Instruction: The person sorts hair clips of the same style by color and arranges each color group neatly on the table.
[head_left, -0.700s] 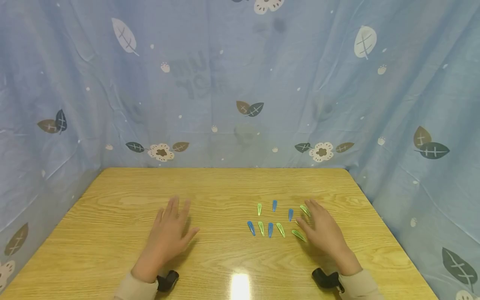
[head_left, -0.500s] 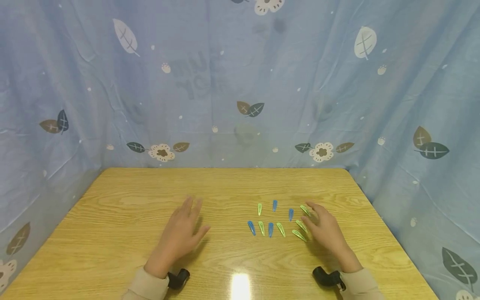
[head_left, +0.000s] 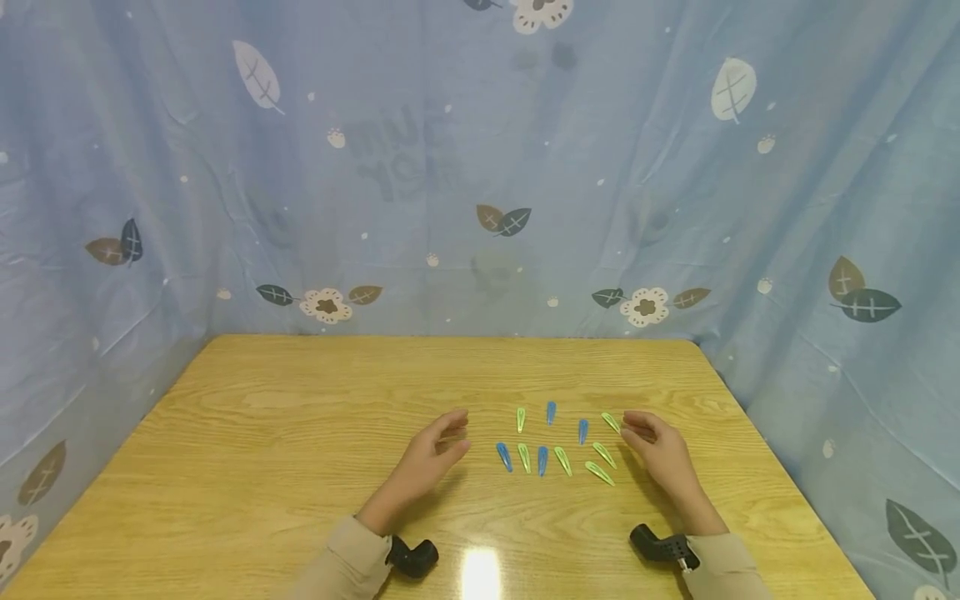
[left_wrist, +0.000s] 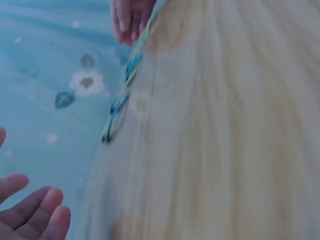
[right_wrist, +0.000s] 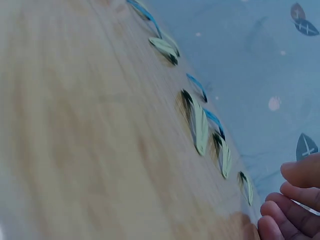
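Several snap hair clips, some blue and some light green, lie in a loose group on the right half of the wooden table [head_left: 300, 400]. My left hand [head_left: 423, 462] hovers left of the group with fingers loosely bent and nothing in them; the nearest is a blue hair clip [head_left: 504, 457]. On the other side is my right hand [head_left: 663, 458], its thumb and fingertips close beside a green hair clip [head_left: 611, 422]. In the right wrist view that green hair clip [right_wrist: 246, 188] stands apart from the relaxed fingers [right_wrist: 287, 215].
A blue curtain [head_left: 420, 167] with leaf and flower prints surrounds the table at the back and both sides. A bright light reflection [head_left: 480, 573] shows near the front. Each wrist wears a black camera mount, as on the right wrist [head_left: 663, 547].
My left hand has moved right, toward the hair clips, and its fingers have bent from spread. My right hand has shifted slightly right, uncovering green hair clips. The hair clips keep their places.
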